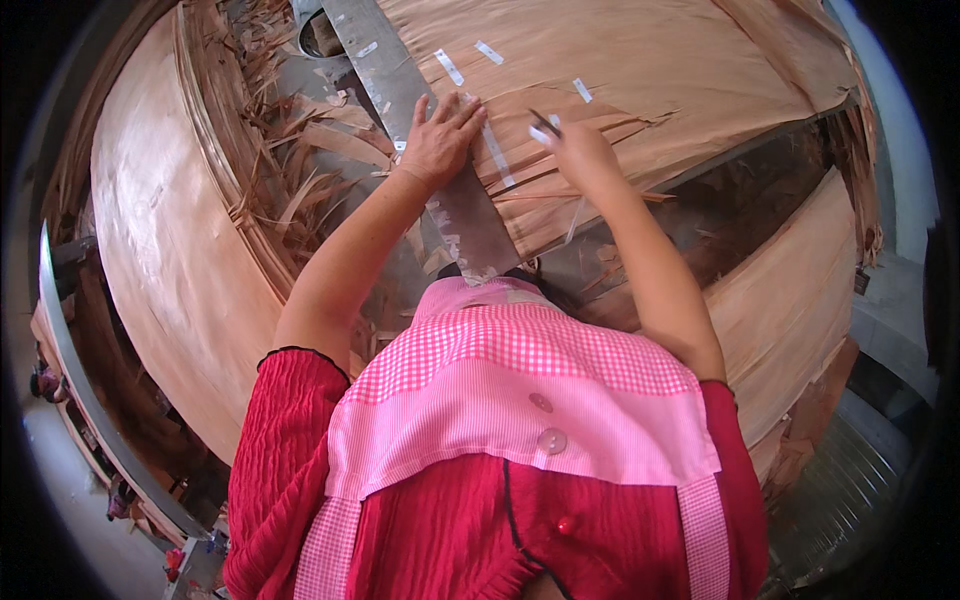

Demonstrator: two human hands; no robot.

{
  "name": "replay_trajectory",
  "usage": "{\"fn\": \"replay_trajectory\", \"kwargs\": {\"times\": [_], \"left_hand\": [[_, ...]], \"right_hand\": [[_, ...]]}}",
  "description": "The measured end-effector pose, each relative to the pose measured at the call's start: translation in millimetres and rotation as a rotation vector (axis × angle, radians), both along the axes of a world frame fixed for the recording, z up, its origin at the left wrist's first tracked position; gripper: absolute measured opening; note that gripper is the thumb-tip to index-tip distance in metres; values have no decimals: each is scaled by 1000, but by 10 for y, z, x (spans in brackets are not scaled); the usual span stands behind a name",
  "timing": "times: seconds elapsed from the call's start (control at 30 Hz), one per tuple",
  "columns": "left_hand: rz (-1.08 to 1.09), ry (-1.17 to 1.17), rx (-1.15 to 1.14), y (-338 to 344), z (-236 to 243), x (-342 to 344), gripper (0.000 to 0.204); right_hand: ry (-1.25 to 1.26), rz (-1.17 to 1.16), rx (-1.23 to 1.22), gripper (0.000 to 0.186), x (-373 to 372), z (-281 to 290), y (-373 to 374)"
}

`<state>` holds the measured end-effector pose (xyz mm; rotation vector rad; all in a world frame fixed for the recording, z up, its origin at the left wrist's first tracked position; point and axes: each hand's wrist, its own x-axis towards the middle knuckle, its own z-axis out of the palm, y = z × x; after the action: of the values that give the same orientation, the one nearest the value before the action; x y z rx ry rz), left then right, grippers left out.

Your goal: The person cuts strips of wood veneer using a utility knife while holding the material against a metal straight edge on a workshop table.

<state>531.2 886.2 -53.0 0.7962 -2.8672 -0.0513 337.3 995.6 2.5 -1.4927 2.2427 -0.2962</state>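
Observation:
My left hand (440, 143) lies flat with its fingers spread, across the edge where a grey board (470, 215) meets a thin tan wood veneer sheet (640, 60). A long white tape strip (497, 157) runs along the veneer beside its fingertips. Over the veneer, to the right, my right hand (583, 157) is closed around a thin, dark, pointed tool (544, 123); blur hides its exact kind. Something small and white shows at those fingers. Splits run through the veneer near this hand, and shorter tape pieces (449, 67) stick to the sheet farther away.
A large stack of veneer sheets (150, 160) stands at the left. Torn veneer scraps (290, 190) cover the floor between it and the board. Another veneer sheet (790, 300) slopes at the right. A round container (318, 38) sits at the far end.

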Motion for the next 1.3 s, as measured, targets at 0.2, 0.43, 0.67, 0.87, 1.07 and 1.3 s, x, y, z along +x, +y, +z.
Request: {"fn": "replay_trajectory", "kwargs": {"times": [0.2, 0.43, 0.67, 0.87, 1.07, 1.3], "left_hand": [[-58, 343, 194, 240, 73, -66, 38], [-181, 298, 251, 814, -38, 60, 43], [-130, 251, 173, 934, 59, 71, 40], [-184, 275, 154, 893, 14, 64, 41], [-167, 335, 166, 883, -32, 72, 39], [-192, 312, 121, 874, -82, 57, 42]], "right_hand": [[54, -122, -57, 19, -12, -254, 987], [-270, -81, 41, 20, 84, -347, 1605], [-981, -381, 20, 20, 238, -105, 1341], [-1140, -515, -36, 19, 368, -243, 715], [-1178, -629, 83, 19, 422, -411, 592], [-1205, -691, 40, 17, 459, -434, 576]]}}
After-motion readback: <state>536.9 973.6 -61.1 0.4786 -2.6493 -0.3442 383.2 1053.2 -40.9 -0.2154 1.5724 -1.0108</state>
